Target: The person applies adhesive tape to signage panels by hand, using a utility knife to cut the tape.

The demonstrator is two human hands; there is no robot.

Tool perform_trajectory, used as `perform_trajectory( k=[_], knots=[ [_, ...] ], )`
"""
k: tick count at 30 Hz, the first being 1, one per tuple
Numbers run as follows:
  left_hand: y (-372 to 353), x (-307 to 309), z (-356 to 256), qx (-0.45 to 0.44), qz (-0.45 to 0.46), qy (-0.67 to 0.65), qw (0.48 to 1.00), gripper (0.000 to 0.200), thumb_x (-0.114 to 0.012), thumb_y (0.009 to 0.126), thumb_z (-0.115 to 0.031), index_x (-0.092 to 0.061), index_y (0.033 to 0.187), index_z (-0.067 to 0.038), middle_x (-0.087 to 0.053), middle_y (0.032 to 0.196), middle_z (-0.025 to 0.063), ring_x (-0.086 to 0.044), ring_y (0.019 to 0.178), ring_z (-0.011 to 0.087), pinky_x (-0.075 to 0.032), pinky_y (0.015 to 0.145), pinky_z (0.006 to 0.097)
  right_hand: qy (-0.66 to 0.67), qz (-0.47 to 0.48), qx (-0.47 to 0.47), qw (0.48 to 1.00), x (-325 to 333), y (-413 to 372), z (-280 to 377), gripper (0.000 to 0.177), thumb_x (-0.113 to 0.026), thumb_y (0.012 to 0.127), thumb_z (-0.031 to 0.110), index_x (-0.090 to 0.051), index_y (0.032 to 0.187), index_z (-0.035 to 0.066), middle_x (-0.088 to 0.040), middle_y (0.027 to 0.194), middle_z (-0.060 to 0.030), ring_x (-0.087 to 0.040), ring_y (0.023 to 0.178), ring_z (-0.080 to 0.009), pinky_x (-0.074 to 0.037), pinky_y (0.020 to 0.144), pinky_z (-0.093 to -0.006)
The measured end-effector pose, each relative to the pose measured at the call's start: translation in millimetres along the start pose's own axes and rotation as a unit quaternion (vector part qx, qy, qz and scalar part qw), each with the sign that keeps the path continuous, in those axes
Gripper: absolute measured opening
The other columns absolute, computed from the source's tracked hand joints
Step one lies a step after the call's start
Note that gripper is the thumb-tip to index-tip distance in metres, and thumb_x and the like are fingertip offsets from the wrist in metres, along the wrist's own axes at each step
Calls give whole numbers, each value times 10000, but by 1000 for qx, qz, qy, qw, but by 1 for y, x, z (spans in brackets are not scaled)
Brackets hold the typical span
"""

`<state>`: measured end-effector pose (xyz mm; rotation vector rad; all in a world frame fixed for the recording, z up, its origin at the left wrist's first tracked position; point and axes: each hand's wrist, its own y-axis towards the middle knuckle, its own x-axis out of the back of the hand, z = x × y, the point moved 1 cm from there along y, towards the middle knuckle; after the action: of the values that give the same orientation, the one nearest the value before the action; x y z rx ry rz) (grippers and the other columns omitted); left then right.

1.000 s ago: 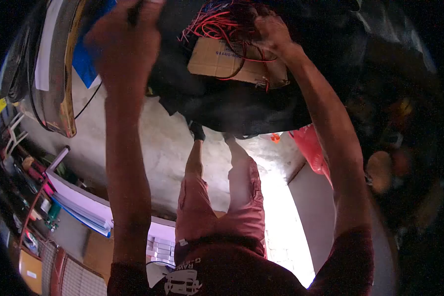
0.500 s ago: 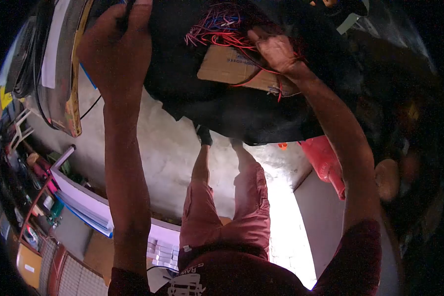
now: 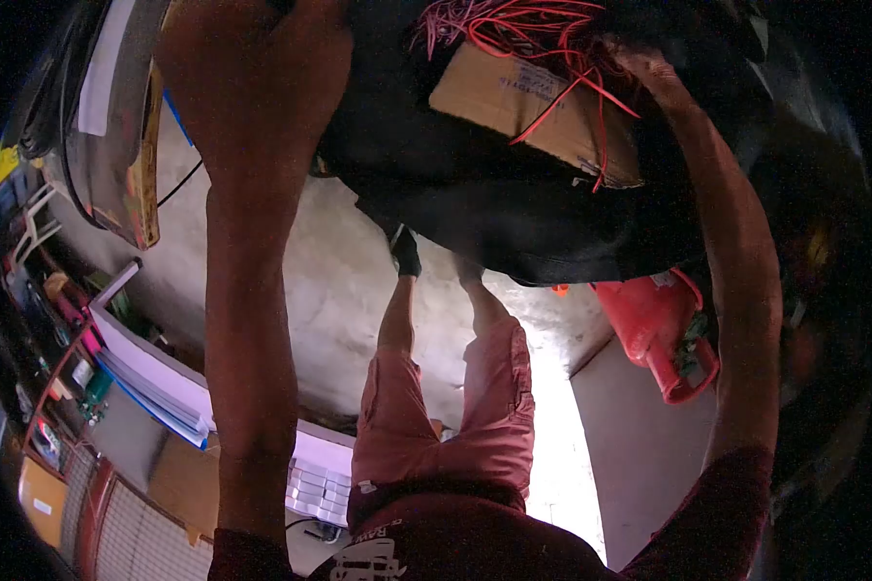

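Observation:
My left hand [image 3: 262, 68] is at the top left, dark and close to the camera. It is bent into a fist, with its fingertips hidden, and I cannot tell what is in it. My right hand [image 3: 638, 62] is at the upper right, fingers curled into the right end of a tangle of red wires [image 3: 528, 27]. Loose wire ends hang over a flat piece of brown cardboard [image 3: 504, 92] with print on it. Both cardboard and wires lie on a large black sheet or bag [image 3: 436, 208] in front of me.
A red funnel-shaped plastic thing [image 3: 644, 320] is below my right forearm. At the left stands a worn wooden-edged panel [image 3: 145, 184] with black cable. A pale shelf edge [image 3: 155, 373] and cluttered racks are at lower left. My legs stand on a grey floor [image 3: 329, 290].
The cardboard, wires and my right hand have shifted to the right, and the cardboard has tilted further. My left hand has come slightly right and looks larger. More of the red plastic thing shows.

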<state>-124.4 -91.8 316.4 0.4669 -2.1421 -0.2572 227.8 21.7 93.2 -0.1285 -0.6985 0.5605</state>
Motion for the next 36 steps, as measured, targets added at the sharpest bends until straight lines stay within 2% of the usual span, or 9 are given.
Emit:
perform_trajectory(
  k=[6, 17, 24, 25, 26, 30, 31, 35, 36],
  knots=[
    [-1, 6, -31, 75, 28, 32, 996, 274, -716, 880, -244, -724, 796, 17, -657, 662, 131, -623, 598, 218, -447, 568, 333, -65, -11, 11, 998, 7, 12, 19, 645, -690, 905, 417, -489, 1409, 69, -595, 1330, -164, -559, 1248, -327, -473, 1036, -448],
    [-11, 8, -12, 40, 52, -79, 995, 225, -715, 888, -198, -725, 834, 20, -663, 665, 114, -623, 588, 191, -468, 579, 314, -181, -6, 20, 983, 5, -3, 49, 683, -681, 901, 395, -443, 1447, 62, -540, 1383, -199, -523, 1266, -384, -443, 1048, -483],
    [-8, 1, -23, 118, 157, -92, 976, 210, -734, 895, -239, -724, 862, -33, -650, 661, 101, -602, 576, 237, -463, 587, 333, -346, -22, 78, 935, -34, -58, 90, 708, -676, 899, 381, -413, 1471, 57, -505, 1417, -220, -500, 1277, -420, -424, 1056, -504],
    [-17, -20, -1, -18, 74, -70, 995, 290, -748, 846, -300, -736, 975, -41, -723, 861, 191, -707, 836, 358, -536, 794, 459, -363, -38, 95, 926, -42, -72, 100, 712, -675, 899, 379, -409, 1474, 56, -500, 1422, -224, -497, 1279, -426, -422, 1057, -508],
    [-18, -9, -11, 59, 133, -89, 985, 397, -738, 859, -399, -736, 996, -27, -726, 924, 188, -701, 853, 334, -539, 781, 421, -367, -58, 105, 922, -49, -89, 114, 716, -674, 898, 377, -404, 1478, 55, -495, 1427, -227, -493, 1280, -431, -419, 1058, -511],
    [-45, 11, -14, 75, 147, -162, 973, 820, -816, 747, -494, -551, 1340, 7, -671, 1153, 263, -675, 1024, 392, -521, 915, 437, 73, -116, 34, 990, -99, -183, 143, 436, -571, 968, 152, -509, 1370, -6, -480, 1434, -191, -491, 1297, -332, -420, 1070, -446],
    [-62, 17, -12, 24, 123, -156, 980, 900, -824, 753, -468, -450, 1428, -7, -634, 1213, 257, -636, 1090, 399, -495, 956, 448, 69, -135, 32, 988, -108, -210, 151, 411, -541, 978, 132, -513, 1364, -8, -500, 1407, -194, -496, 1290, -315, -440, 1047, -423],
    [-131, 86, -12, 96, 117, -217, 964, 789, -745, 858, -421, -422, 1444, -5, -624, 1184, 249, -616, 1076, 417, -467, 967, 478, -105, -147, 135, 974, -119, -287, 236, 333, -541, 958, 77, -569, 1278, -9, -579, 1273, -223, -582, 1145, -348, -509, 936, -432],
    [-160, 98, -1, 152, 173, -201, 952, 733, -739, 863, -388, -450, 1435, -31, -624, 1197, 234, -621, 1082, 386, -482, 954, 465, -47, -108, 119, 986, -127, -297, 240, 323, -570, 940, 115, -579, 1241, -3, -604, 1232, -212, -601, 1089, -356, -509, 925, -442]
  ],
)
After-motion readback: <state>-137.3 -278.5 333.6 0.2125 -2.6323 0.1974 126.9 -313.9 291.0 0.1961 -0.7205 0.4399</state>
